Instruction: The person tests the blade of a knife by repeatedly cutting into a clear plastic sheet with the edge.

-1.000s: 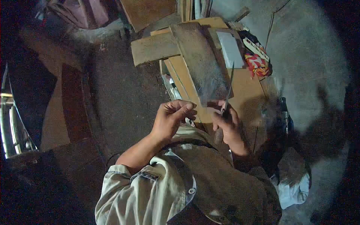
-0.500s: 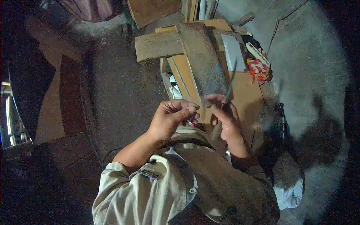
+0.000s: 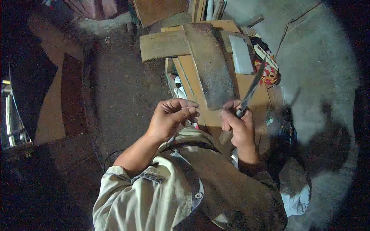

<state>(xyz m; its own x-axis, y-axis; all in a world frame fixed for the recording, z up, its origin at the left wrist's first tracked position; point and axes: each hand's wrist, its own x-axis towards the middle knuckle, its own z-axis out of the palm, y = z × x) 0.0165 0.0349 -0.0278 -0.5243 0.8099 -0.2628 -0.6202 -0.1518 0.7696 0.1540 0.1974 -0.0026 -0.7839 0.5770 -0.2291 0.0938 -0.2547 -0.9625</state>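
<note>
A knife (image 3: 254, 85) is gripped in my right hand (image 3: 241, 125), its long narrow blade pointing up and away to the right. A brown rounded end, apparently its handle, shows below my fingers. My left hand (image 3: 169, 118) is held in front of my waist, thumb and fingertips pinched together. Whatever lies in that pinch, if anything, is too small to make out. My two hands are apart, both above the near end of a low stack of boards. A worn, dark-stained plank (image 3: 210, 65) lies beyond them.
A shorter board (image 3: 163, 46) crosses under the plank at left. A white panel (image 3: 241, 54) and a red-and-yellow cloth (image 3: 269, 73) lie at right. A wooden panel (image 3: 158, 11) stands behind. Bare concrete floor (image 3: 316, 69) extends right.
My right hand has moved slightly right and away from my left, tilting the blade farther right. My left hand has shifted a little left, still pinched.
</note>
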